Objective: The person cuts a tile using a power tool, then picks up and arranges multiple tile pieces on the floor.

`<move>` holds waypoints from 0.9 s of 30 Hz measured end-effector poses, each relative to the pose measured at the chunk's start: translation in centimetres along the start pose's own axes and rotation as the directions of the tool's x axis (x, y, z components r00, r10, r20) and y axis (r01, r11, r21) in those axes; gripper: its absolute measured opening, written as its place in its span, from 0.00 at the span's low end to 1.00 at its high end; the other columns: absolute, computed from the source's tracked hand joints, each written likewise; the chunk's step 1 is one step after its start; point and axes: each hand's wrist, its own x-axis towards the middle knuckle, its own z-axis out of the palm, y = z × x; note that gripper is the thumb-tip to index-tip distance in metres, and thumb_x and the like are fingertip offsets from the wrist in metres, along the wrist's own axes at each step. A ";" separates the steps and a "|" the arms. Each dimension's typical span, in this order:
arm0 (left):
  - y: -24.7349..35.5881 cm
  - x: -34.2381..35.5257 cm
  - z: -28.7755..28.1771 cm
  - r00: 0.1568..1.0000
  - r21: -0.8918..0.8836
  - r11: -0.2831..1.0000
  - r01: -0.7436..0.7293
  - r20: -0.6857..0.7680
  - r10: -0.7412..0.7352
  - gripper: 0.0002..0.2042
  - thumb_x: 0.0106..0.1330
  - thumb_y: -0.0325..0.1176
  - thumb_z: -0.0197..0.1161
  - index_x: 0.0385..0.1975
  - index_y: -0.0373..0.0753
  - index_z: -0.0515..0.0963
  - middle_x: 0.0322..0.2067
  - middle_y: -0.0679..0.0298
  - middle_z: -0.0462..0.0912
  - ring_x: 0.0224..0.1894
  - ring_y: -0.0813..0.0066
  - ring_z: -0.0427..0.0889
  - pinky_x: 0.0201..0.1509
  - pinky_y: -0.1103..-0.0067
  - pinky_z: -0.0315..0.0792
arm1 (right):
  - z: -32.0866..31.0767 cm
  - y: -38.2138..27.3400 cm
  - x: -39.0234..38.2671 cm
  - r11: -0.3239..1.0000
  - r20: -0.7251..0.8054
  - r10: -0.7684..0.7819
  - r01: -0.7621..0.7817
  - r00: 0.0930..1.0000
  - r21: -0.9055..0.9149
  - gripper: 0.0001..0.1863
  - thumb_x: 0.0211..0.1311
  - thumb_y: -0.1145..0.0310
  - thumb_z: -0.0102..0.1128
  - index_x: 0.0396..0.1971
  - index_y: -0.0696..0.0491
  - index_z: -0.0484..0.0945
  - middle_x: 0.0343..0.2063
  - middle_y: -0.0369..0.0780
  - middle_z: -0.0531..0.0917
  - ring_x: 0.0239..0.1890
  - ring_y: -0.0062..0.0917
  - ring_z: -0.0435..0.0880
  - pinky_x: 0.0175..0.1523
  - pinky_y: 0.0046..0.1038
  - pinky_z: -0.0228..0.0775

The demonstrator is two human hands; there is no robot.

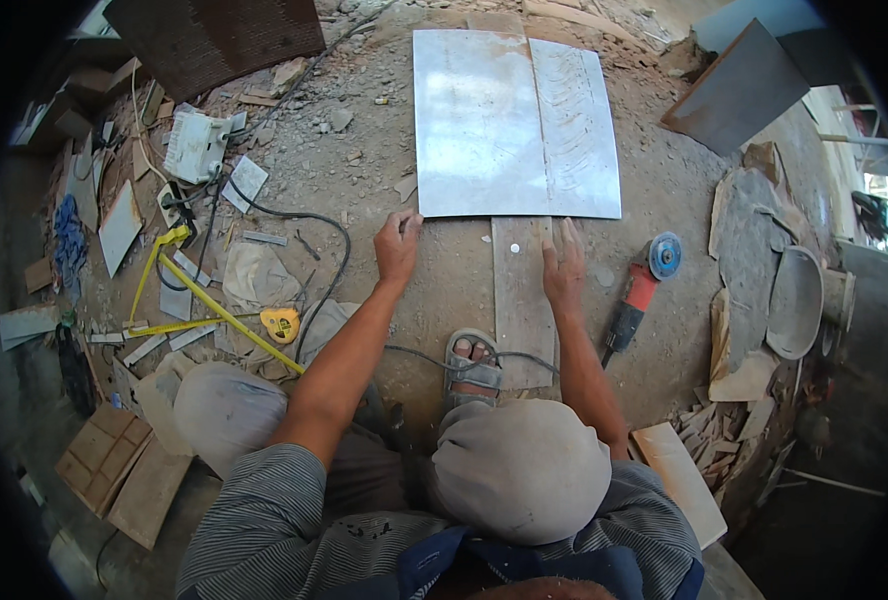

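Note:
A large glossy grey tile (479,120) lies on the dusty ground in front of me, across a long narrow board (522,300). A line runs from its far edge to its near edge, and the strip right of it is streaked with dust. My left hand (398,250) is closed at the near left corner of the tile, fingers at its edge. Along the near edge, toward the right, my right hand (564,268) reaches up with fingers stretched out, their tips at the edge. To the right of that hand lies a red and black angle grinder (636,302) with a blue disc.
A yellow tape measure (281,324), its blade pulled out, lies at left among tile scraps and a looping black cable (348,250). A white electrical box (197,146) stands beyond. At right are a leaning grey slab (736,88) and a basin (795,302). My sandalled foot (472,362) is near the board.

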 end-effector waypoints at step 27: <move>2.2 -0.8 1.0 0.910 -0.380 0.846 0.374 -0.025 -0.414 0.15 0.67 0.31 0.59 0.47 0.27 0.77 0.34 0.58 0.82 0.34 0.75 0.82 0.40 0.82 0.77 | 4.0 -0.1 3.7 0.766 0.126 0.574 -0.586 0.809 0.266 0.16 0.59 0.64 0.61 0.42 0.60 0.83 0.37 0.46 0.83 0.40 0.33 0.81 0.49 0.31 0.71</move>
